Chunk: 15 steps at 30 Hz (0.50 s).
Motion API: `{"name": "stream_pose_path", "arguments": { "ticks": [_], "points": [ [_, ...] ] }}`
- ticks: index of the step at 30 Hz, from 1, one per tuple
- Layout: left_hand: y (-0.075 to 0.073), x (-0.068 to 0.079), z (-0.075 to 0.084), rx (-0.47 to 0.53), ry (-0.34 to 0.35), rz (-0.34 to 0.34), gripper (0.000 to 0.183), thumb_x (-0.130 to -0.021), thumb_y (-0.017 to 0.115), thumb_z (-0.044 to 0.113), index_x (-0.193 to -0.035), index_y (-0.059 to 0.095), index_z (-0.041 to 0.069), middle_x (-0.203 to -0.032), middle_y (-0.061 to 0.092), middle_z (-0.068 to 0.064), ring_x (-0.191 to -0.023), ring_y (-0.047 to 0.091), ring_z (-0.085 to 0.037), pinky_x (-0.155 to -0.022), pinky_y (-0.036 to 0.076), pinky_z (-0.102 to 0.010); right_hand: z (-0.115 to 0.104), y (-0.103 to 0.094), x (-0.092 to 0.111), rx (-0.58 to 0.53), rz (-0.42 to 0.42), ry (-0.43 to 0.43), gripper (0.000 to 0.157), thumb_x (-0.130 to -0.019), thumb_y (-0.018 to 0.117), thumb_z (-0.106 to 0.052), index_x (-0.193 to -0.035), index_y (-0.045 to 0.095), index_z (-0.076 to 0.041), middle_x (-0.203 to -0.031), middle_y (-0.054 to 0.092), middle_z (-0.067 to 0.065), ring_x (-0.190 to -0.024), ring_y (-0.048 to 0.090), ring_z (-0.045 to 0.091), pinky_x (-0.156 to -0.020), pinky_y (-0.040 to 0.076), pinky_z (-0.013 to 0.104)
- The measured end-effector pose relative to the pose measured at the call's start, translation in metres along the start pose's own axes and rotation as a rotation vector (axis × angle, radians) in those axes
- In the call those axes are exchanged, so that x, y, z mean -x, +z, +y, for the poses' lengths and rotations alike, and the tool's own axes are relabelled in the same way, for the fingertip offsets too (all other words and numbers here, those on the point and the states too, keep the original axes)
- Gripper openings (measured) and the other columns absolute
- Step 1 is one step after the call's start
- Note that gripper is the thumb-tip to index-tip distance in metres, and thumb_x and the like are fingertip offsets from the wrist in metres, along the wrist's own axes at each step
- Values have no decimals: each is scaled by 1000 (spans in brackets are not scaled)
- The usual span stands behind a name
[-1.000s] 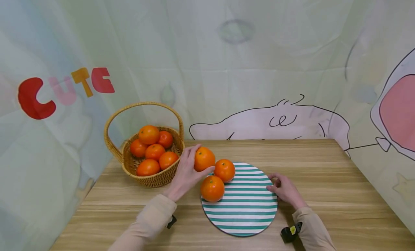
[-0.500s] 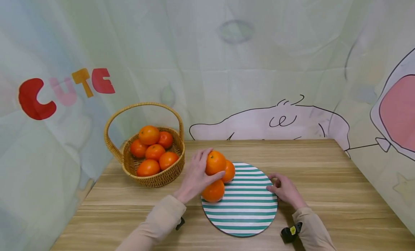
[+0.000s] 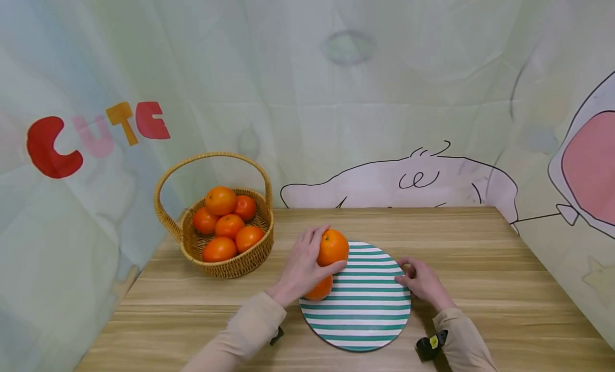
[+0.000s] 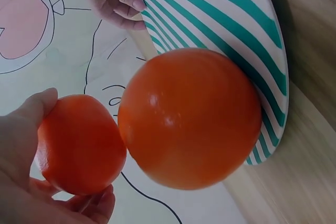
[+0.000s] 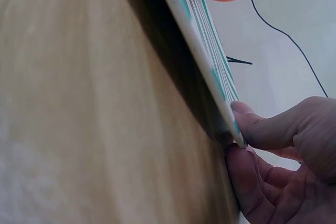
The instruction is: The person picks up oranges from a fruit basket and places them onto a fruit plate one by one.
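Hanging beyond your work is a pale cartoon-printed fabric curtain (image 3: pixel 307 94), and in front of it stretches a light brown wood-grain table (image 3: pixel 461 228). Toward your left stands a tan woven wicker basket (image 3: pixel 240 267) with a tall arched handle; to its right, apart from it, lies a flat round board striped green and white (image 3: pixel 365 308). Your right hand (image 3: pixel 423 281) pinches the board's right rim, thumb above and fingers below, closed to its thin edge. Your left hand (image 3: pixel 301 265) holds a glossy, round orange fruit (image 3: pixel 334 247) by its side, thumb and fingers spread about as wide as the fruit. You have it at the board's far left edge; whether it rests there or hangs above, you cannot tell. Its near-round form offers no clear long axis, so what probably counts is position: most of the striped surface lies right of it, while a second orange fruit (image 3: pixel 320 290) sits nearer you, partly hidden by your left hand. Six more fruits (image 3: pixel 229 226) lie in the basket.
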<state>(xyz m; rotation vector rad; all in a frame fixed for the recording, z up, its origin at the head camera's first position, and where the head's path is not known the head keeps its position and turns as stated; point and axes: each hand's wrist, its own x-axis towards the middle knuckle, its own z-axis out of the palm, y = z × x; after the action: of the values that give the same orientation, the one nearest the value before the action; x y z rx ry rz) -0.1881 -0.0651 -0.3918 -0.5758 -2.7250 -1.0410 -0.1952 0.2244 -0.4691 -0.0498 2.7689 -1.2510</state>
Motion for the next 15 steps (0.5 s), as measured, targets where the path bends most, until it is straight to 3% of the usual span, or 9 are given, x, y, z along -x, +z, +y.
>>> {"name": "stream_pose_path", "arguments": {
  "ticks": [15],
  "points": [
    [15, 5, 5, -90, 74, -49, 75, -87, 76, 44, -147, 45, 11, -136, 54, -11, -118, 53, -28, -101, 47, -49, 0, 0, -1, 1, -6, 0, 35, -93, 69, -8, -125, 60, 0, -80, 53, 7, -69, 49, 18, -55, 45, 29]
  ]
}}
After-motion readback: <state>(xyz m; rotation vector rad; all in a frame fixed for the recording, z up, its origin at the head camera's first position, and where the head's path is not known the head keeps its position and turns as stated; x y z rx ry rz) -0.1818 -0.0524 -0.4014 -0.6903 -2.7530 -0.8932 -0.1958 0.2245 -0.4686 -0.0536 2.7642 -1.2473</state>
